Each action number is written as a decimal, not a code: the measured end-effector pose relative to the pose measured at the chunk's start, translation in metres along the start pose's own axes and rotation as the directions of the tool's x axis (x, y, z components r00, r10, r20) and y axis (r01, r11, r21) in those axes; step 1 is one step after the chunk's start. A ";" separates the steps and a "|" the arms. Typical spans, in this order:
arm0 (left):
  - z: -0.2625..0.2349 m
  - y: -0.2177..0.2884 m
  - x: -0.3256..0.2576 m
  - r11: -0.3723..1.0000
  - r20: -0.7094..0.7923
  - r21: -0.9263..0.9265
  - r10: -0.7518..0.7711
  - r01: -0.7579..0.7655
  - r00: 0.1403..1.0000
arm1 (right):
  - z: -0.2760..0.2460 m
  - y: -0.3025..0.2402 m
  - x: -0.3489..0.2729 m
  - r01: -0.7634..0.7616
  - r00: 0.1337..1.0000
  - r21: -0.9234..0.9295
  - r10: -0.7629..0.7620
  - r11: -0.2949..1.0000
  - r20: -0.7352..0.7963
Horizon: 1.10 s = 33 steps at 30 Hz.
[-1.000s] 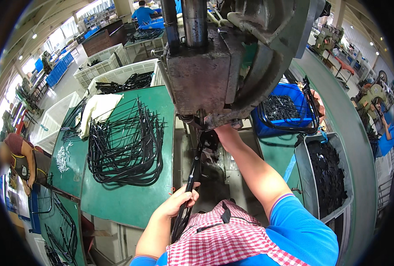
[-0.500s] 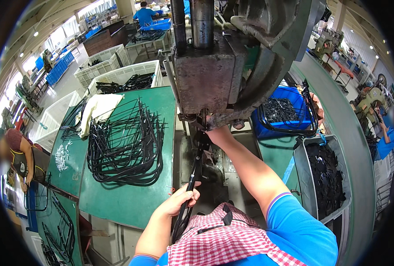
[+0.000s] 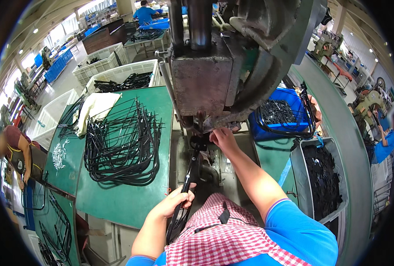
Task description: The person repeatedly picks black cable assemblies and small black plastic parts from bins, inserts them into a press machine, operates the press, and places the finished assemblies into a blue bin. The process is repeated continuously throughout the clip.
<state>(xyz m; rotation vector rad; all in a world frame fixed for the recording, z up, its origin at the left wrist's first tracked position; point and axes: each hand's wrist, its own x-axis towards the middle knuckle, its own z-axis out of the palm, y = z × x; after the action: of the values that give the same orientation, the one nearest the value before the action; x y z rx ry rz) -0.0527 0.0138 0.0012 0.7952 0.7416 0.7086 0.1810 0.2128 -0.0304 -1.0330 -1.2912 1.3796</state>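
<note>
My left hand (image 3: 179, 199) is wrapped around a black metal bar-like frame (image 3: 189, 175), which runs from my apron up to the press. The far end of that frame lies under the head of the grey metal press (image 3: 201, 84). Just right of that end is my right hand (image 3: 223, 138), its fingers curled together beside the press tooling (image 3: 199, 126). Whatever those fingers pinch, if anything, is hidden. On the green table (image 3: 117, 208) to the left sits a pile of bent black wire frames (image 3: 124, 150).
A blue bin (image 3: 279, 133) of small dark parts and a grey crate (image 3: 299, 173) of black pieces stand at right. Small pale parts (image 3: 59, 155) and a cream cloth (image 3: 95, 108) lie on the left table. At far left, a person (image 3: 22, 148) handles a frame.
My right hand has drawn back a little from under the press head, toward me and right, showing more of its fingers. My left hand keeps its grip on the frame.
</note>
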 end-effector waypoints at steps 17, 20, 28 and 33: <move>0.000 0.014 -0.033 0.845 0.095 0.534 -0.075 0.013 0.993 | -0.053 0.101 -0.161 -0.371 0.923 -0.417 0.377 0.830 -0.073; 0.014 0.019 -0.091 0.915 0.123 0.403 -0.058 0.003 0.991 | -0.074 0.135 -0.196 -0.602 0.789 -0.274 0.612 0.750 -0.055; 0.061 0.025 -0.148 0.845 0.368 0.119 0.450 -0.521 0.814 | -0.089 0.067 -0.204 -0.580 0.807 0.525 0.353 0.623 0.474; 0.037 -0.021 -0.126 0.666 0.135 -0.072 0.744 -0.742 0.655 | -0.146 -0.064 -0.233 -0.258 0.799 0.496 -0.106 0.829 0.593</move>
<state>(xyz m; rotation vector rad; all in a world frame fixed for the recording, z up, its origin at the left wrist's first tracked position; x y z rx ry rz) -0.0862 -0.1091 0.0407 1.1481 0.2311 1.3783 0.3746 0.0122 0.0152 -0.2299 -1.1471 2.1002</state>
